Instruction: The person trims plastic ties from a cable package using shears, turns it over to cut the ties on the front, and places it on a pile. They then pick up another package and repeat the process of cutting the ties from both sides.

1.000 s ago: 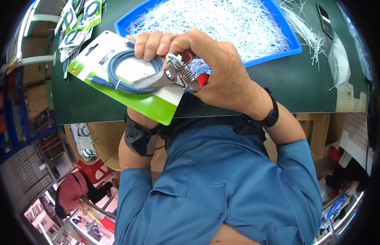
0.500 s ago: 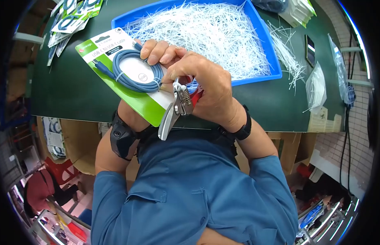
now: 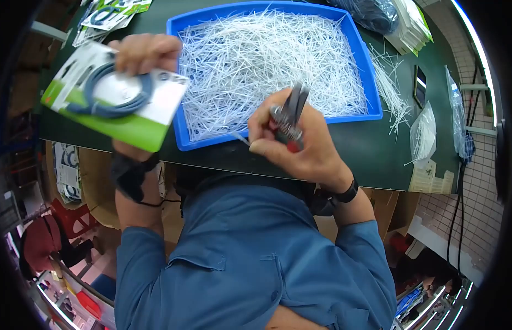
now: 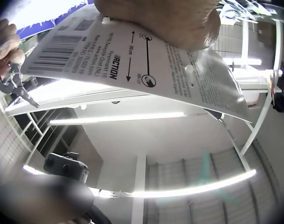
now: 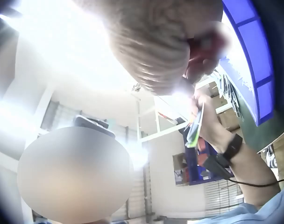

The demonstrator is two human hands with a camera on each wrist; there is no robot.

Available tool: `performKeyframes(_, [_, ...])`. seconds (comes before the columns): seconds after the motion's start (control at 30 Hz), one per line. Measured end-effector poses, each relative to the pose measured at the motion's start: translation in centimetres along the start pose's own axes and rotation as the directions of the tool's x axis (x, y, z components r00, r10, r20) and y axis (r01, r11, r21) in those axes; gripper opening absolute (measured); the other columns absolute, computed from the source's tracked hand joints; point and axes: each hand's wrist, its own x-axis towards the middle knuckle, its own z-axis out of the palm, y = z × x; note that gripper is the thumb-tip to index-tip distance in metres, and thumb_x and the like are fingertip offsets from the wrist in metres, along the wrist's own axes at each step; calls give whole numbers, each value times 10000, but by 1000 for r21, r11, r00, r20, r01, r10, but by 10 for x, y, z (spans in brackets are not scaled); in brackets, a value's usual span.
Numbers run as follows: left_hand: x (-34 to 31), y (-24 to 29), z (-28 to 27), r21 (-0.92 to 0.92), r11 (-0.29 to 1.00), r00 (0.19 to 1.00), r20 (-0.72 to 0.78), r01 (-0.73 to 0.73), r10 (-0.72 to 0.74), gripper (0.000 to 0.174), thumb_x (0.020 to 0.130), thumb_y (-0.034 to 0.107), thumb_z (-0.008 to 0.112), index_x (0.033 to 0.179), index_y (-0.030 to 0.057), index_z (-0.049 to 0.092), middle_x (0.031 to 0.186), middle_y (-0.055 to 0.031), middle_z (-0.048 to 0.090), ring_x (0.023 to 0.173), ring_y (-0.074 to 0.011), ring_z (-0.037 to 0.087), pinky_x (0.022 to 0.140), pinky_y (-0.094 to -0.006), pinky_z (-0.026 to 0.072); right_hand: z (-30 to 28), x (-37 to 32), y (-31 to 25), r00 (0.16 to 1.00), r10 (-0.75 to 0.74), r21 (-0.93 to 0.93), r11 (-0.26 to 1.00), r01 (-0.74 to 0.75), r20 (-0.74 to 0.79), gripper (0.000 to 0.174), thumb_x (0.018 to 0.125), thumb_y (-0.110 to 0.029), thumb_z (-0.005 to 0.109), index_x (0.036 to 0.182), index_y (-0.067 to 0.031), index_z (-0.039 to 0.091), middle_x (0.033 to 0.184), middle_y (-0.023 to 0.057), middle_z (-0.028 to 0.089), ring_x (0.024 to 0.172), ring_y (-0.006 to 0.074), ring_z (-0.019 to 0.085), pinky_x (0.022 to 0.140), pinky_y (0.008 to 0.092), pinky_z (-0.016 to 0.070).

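Observation:
The left hand (image 3: 146,54) grips the top edge of a green and white card (image 3: 163,104) with a coiled blue cable (image 3: 119,110) tied to it, left of the blue tray. In the left wrist view the card's printed back (image 4: 146,60) shows below that hand (image 4: 165,18). The right hand (image 3: 303,140) holds red-handled cutters (image 3: 289,118), blades pointing up, over the tray's front edge. A thin white strip (image 3: 241,137) sticks out at its thumb and fingertips. The right wrist view shows the red handle (image 5: 209,49) within the right hand (image 5: 156,42).
A blue tray (image 3: 183,129) full of white strips stands on the green table (image 3: 377,159). More carded cables (image 3: 110,19) lie at the back left. At the right are loose strips (image 3: 391,88), a phone (image 3: 420,87), a clear bag (image 3: 424,135) and stacked cards (image 3: 410,27).
The hands have moved apart: the left carries the card leftward, and the right has drawn back from it with the cutters turned upward. A white strip now shows at the right fingertips.

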Motion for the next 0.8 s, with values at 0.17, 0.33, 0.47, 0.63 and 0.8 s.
performKeyframes(0.17, [-37,66,22,260,961,991,-64,-93,114,481,1111,187,412,633,153,383,613,4,395,623,-138,352,793,-314,358,-24,5,2,980,150,10,989,-150,-128,260,907,39,713,1105,-21,557,987,41,668,868,102,610,790,259,510])
performKeyframes(0.33, [-127,135,17,748,638,945,-45,-183,324,493,1144,319,364,676,161,357,653,3,326,664,-142,312,793,-353,356,-30,10,4,956,179,-234,944,-234,-232,276,912,47,689,1145,-7,551,1015,56,683,871,112,622,809,275,523])
performKeyframes(0.47, [-234,228,-7,995,96,697,-95,37,711,605,1136,510,366,707,98,477,697,-42,475,739,-206,477,831,-383,437,-33,22,14,929,-56,-471,872,-132,-365,314,911,53,676,1193,2,546,1032,66,694,872,119,630,807,262,521])
performKeyframes(0.63, [-259,275,-5,1000,-11,497,4,11,868,559,1144,467,380,768,77,518,717,-47,495,720,-201,491,832,-389,469,-35,27,15,931,-1,-343,930,-134,-365,368,908,33,695,1250,7,561,999,53,672,837,89,598,765,236,491])
performKeyframes(0.8, [-139,251,-23,903,-319,719,15,289,695,114,1067,140,582,1081,38,630,886,-32,603,770,-129,581,740,-282,516,-36,24,20,944,23,-292,948,-125,-329,468,898,14,721,1341,16,572,986,38,655,811,67,564,740,227,468])
